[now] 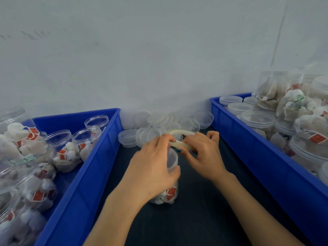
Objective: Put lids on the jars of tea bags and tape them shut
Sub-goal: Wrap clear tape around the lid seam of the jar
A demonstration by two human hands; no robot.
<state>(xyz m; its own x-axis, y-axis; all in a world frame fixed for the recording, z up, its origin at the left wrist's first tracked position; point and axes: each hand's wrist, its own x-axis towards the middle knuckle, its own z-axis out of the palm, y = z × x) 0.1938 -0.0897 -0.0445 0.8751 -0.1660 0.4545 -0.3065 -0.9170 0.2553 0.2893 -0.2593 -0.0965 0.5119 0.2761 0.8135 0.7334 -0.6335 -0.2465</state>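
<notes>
Left hand (pixel 154 162) curls round upright jar (pixel 170 194) on mat (pixel 195 219), fingers over lid (pixel 173 157), touching roll (pixel 181 145). Right hand (pixel 204 153) grips roll, just beyond lid's rim; tape probably draws leftward round the seam.

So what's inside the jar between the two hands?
Near the base of the jar, tea bags with red tags show. The left hand covers most of its side, hiding how full it is.

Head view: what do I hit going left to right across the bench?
In order: left blue bin of open jars → left hand gripping a jar of tea bags → right hand holding the tape roll → right blue bin of lidded jars.
</notes>
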